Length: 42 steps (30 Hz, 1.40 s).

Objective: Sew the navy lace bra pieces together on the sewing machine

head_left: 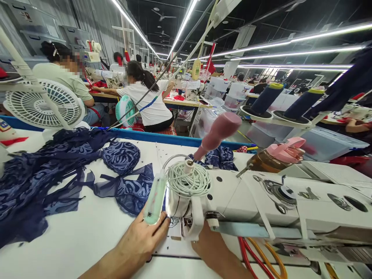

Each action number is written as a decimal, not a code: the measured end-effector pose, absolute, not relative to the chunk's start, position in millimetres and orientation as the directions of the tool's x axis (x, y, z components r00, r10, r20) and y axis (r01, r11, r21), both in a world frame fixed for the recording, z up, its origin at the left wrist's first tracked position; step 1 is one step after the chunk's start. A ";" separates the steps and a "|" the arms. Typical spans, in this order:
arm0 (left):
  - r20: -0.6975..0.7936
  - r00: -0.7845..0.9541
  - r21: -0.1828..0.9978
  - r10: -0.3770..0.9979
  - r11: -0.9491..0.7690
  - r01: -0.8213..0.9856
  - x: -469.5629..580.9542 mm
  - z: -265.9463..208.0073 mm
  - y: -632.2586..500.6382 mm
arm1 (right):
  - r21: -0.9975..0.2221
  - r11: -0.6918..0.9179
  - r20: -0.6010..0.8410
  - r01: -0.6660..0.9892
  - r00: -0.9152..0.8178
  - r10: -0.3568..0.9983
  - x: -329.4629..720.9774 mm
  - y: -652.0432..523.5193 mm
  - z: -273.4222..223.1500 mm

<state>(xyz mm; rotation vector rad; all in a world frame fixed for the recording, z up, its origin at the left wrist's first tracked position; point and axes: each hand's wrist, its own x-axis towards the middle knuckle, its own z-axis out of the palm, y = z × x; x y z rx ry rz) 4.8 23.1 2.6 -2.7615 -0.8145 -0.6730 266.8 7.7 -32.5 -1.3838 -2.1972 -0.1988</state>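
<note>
A white sewing machine [232, 197] reaches in from the right, its needle end between my hands. My left hand [145, 238] is beside the presser foot [174, 221], thumb and fingers drawn together at the edge of a navy lace piece [130, 195]. A pale green lamp [154, 203] on the machine head covers part of those fingers and the cloth. My right hand [207, 238] reaches beneath the machine head from the other side. Its fingers are hidden there, so what it touches cannot be seen.
Navy lace and mesh pieces [52, 174] are heaped on the left. Red-handled and orange-handled scissors [254, 255] lie at the right front. A pink-lidded bottle [279, 155] stands behind the machine; a fan [45, 104] is far left. Co-workers sit beyond the table.
</note>
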 end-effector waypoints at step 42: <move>0.323 0.745 0.175 0.584 -0.810 0.560 -30.3 20.8 23.1 | -0.231 0.661 0.672 0.714 -0.374 0.639 236.4 6.0 3.6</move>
